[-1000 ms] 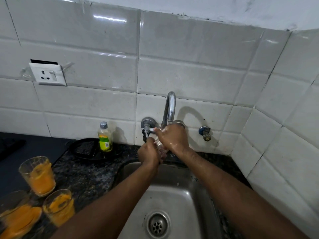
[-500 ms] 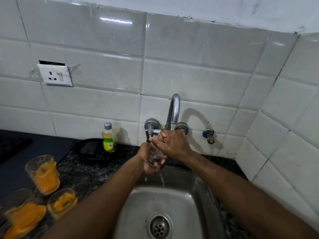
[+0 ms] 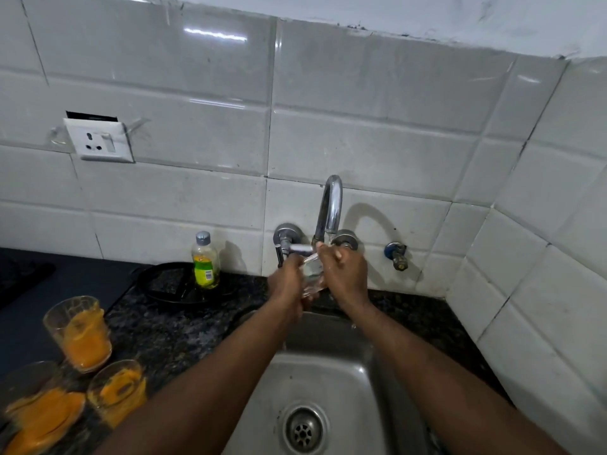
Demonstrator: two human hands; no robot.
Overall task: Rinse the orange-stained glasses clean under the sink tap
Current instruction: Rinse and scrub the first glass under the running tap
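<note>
Where the dark speckled stone counter [image 3: 184, 333] reaches the lower left corner, three orange-stained tumblers are grouped close together. A tall upright clear tumbler [image 3: 78, 333] has orange pulp across its lower half, a shorter orange-smeared tumbler [image 3: 116, 390] sits just in front of it, and a blurred, orange-coated tumbler [image 3: 36, 412] is cut off by the frame edge. Above them a white plastic wall socket [image 3: 98, 139] is fixed to the grey-white tiles.

Further right, a small clear bottle with a grey cap and yellow-green liquid [image 3: 205, 261] stands upright on a round black tray [image 3: 164, 285] against the wall.

The left hand [image 3: 285, 287] is curled round the side of a clear, stain-free drinking glass [image 3: 313, 274], gripping it. The glass is tilted, with its mouth raised toward the spout of the curved chrome tap [image 3: 330, 205]. It is held over the back edge of the stainless steel sink [image 3: 371, 372], above the round metal drain [image 3: 303, 430].

The right hand [image 3: 346, 274] closes on the other side of the glass, fingers bent over its rim. To the right of the tap, a small blue-topped valve [image 3: 397, 256] juts from the tiles.
</note>
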